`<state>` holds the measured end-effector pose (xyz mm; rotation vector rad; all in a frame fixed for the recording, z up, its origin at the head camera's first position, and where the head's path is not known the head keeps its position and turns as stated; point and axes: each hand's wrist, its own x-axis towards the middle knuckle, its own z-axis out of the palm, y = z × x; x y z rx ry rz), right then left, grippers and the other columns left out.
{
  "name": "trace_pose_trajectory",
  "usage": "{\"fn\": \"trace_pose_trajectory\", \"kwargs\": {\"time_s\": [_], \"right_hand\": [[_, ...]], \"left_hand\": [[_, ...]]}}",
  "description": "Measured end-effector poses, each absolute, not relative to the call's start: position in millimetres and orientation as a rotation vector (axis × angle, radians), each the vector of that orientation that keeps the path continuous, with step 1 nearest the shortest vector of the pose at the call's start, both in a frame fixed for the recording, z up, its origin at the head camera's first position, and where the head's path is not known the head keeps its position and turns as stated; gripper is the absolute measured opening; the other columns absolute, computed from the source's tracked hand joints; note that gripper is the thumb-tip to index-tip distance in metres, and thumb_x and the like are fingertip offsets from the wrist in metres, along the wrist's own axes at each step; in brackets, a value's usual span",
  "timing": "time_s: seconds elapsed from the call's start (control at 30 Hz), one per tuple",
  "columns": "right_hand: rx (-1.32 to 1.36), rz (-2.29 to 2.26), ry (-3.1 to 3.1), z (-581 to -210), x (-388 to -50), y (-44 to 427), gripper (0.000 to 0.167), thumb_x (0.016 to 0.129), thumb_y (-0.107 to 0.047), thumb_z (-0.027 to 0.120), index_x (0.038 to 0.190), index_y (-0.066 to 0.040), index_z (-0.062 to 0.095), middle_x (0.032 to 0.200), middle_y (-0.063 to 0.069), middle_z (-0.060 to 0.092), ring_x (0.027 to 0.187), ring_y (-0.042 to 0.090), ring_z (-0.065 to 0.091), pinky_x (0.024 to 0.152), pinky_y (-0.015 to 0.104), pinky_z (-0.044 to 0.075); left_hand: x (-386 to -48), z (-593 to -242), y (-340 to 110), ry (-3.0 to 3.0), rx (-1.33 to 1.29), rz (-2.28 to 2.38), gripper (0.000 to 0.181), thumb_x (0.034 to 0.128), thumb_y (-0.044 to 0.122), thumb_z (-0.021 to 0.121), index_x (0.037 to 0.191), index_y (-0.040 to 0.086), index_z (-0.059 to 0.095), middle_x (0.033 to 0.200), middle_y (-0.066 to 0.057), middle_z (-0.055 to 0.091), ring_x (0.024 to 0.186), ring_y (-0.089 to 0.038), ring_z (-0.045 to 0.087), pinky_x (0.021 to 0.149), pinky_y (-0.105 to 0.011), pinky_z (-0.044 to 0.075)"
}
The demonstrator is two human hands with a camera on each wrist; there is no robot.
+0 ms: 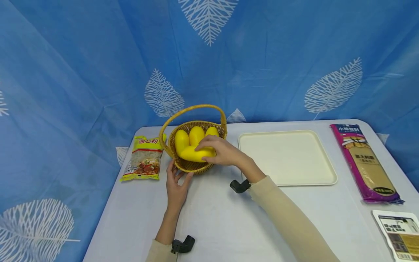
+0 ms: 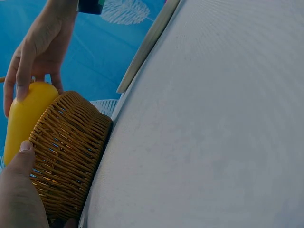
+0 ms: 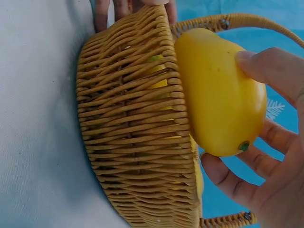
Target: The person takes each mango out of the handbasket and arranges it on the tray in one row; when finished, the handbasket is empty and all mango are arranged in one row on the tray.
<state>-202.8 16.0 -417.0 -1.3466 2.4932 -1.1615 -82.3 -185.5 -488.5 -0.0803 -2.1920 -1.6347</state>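
The right hand's grip (image 1: 224, 151) is clamped on a mango (image 1: 196, 154), thumb on one side and fingers curled round the other; the right wrist view shows a small green stem spot at one end of the fruit. The mango lies crosswise over the near half of the basket (image 1: 191, 169), standing above the rim. Whether it bears on the fruit below cannot be told. From it, three more mangoes (image 1: 197, 135) lie in the basket at 10, 12 and 1 o'clock. The left hand (image 1: 176, 188) is at the basket's 7 o'clock, thumb at the rim and fingers against the outer wall, holding it. The handle (image 1: 193, 106) arches over from 8 to 2 o'clock.

Farther out from the basket, a pasta bag (image 1: 144, 160) lies just beside it at 8 o'clock. At 3 o'clock is a cream tray (image 1: 288, 158), and beyond it, in much the same direction, a long purple noodle pack (image 1: 366, 163). A small white-edged pack (image 1: 400, 234) is well apart at 4 o'clock, cut by the frame. All stand on the white surface (image 1: 212, 222); a blue curtain (image 1: 262, 62) with white leaves hangs at 12 o'clock.
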Motion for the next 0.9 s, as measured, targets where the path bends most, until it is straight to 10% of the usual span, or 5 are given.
{"fn": "trace_pose_trajectory", "kwargs": {"time_s": [0.9], "right_hand": [[-1.049,-1.547,2.882,-412,-156,97,0.034,0.083,-0.010,0.078,0.115,-0.015,0.071,0.128,0.008,0.058,0.122,0.027,0.051,0.101,0.047,0.048]], "left_hand": [[-82,-488,-186,-2.155,-0.090,-1.689,0.074,0.0902,0.002,0.068,0.149,-0.008,0.024,0.143,-0.034,0.037,0.127,-0.051,0.044,0.099,-0.061,0.043]]}}
